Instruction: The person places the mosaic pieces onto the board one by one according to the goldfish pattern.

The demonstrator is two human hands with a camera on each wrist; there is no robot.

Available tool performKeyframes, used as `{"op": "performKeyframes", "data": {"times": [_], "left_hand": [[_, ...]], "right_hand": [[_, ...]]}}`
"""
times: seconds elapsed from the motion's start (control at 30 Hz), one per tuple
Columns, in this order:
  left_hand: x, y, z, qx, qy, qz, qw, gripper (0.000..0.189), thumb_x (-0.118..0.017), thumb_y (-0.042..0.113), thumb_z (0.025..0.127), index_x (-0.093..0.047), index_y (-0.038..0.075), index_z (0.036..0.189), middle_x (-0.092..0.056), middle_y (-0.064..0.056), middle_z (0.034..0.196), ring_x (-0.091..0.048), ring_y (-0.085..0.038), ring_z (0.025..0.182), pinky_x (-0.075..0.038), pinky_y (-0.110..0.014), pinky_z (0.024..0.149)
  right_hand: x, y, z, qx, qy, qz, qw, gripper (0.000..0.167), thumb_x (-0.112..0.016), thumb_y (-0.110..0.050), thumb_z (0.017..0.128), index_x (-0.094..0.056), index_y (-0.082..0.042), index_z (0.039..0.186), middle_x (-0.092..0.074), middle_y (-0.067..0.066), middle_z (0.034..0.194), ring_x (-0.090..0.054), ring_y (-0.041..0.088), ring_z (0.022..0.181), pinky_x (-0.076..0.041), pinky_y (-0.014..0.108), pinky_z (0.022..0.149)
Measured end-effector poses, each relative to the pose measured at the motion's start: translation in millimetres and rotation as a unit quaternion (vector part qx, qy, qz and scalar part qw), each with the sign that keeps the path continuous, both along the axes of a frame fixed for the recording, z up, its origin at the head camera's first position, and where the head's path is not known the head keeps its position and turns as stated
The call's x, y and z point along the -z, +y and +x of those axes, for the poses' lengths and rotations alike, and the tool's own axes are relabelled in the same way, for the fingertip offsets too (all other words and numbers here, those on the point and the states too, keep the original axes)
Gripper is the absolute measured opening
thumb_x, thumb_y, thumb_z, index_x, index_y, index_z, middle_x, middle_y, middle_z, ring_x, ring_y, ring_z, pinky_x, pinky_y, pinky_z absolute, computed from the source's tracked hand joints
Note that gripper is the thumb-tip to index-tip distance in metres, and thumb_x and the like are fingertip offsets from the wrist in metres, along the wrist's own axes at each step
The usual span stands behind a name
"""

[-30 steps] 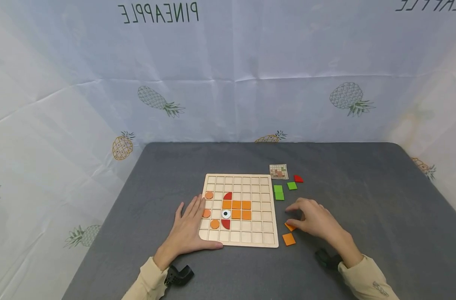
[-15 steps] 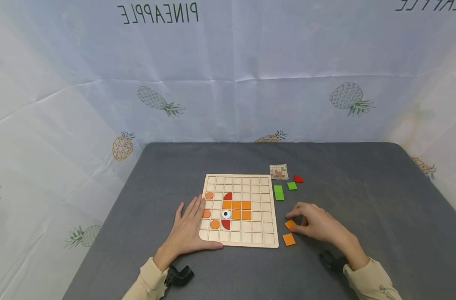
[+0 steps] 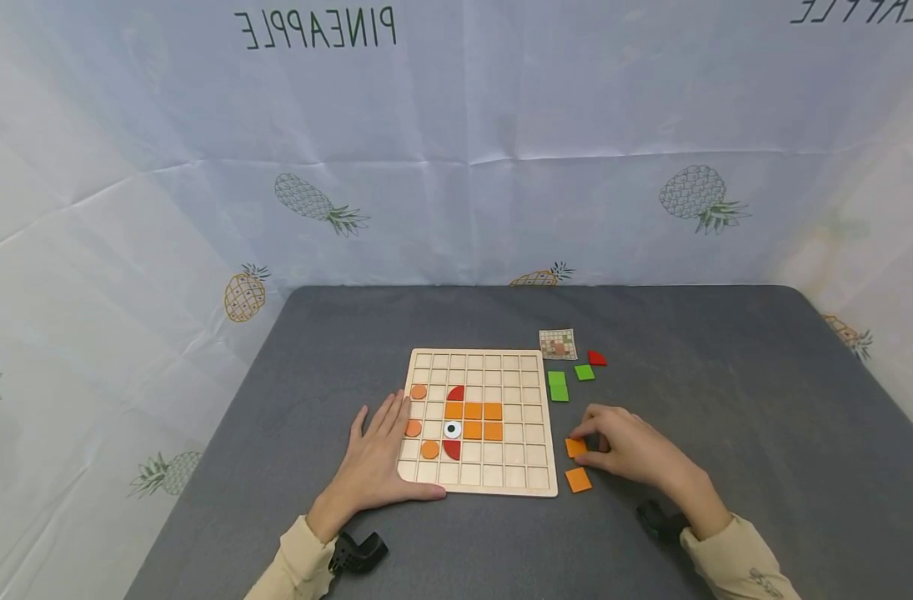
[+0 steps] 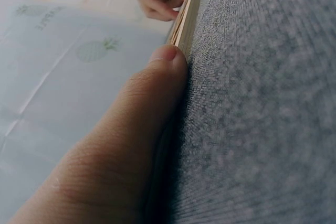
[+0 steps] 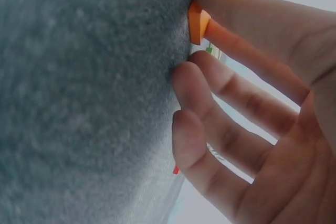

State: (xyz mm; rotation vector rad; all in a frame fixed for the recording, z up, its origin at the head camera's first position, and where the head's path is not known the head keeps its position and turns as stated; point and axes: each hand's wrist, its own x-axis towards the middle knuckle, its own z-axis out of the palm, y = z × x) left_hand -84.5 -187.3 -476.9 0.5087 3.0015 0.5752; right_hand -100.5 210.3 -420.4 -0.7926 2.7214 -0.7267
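Note:
A wooden grid board [image 3: 512, 477] lies on the dark table, holding orange squares, orange discs, red quarter-circles and a white eye piece [image 3: 452, 429]. My left hand [image 3: 377, 462] rests at its near left corner, fingers straight along the left side and thumb along the front edge. To the right of the board, my right hand [image 3: 629, 446] pinches an orange square tile [image 3: 575, 447] between thumb and index finger. In the right wrist view that tile [image 5: 196, 23] is at the table surface, while the other fingers are loosely bent. A second orange square tile [image 3: 579, 480] lies just nearer.
Green square tiles [image 3: 559, 392] lie along the board's right edge, with another green tile [image 3: 584, 372] and a red quarter-circle [image 3: 597, 357] farther back. A small pattern card [image 3: 558, 344] touches the board's far right corner. A pineapple-print curtain [image 3: 456, 208] hangs behind the table.
My right thumb and index finger have closed in on the upper orange tile, which has slid slightly left and turned toward the board. The left hand and the board have stayed still.

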Motion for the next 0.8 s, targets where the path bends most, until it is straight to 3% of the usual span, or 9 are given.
{"op": "performKeyframes", "data": {"times": [0.27,0.8], "left_hand": [[-0.4,0.3,0.4,-0.002,-0.005,0.002,1.0000,0.145,-0.081,0.081,0.067,-0.024,-0.002,0.171,-0.024,-0.022,0.180,-0.025,-0.042,0.169,-0.014,-0.075,0.129],[0.6,0.0,0.1,0.001,-0.001,0.003,1.0000,0.145,-0.081,0.081,0.067,-0.024,-0.003,0.171,-0.024,-0.023,0.180,-0.026,-0.043,0.168,-0.014,-0.076,0.129]], "right_hand": [[0.4,-6.4,-3.7,-0.021,0.003,-0.004,0.9998,0.026,-0.090,-0.019,0.090,-0.085,-0.009,0.113,-0.068,-0.006,0.094,-0.045,-0.004,0.069,-0.042,0.020,0.062],[-3.3,-14.4,-8.4,0.019,0.024,0.008,0.9995,0.025,-0.091,-0.019,0.089,-0.085,-0.006,0.110,-0.070,-0.003,0.091,-0.046,0.001,0.067,-0.041,0.022,0.060]]}}
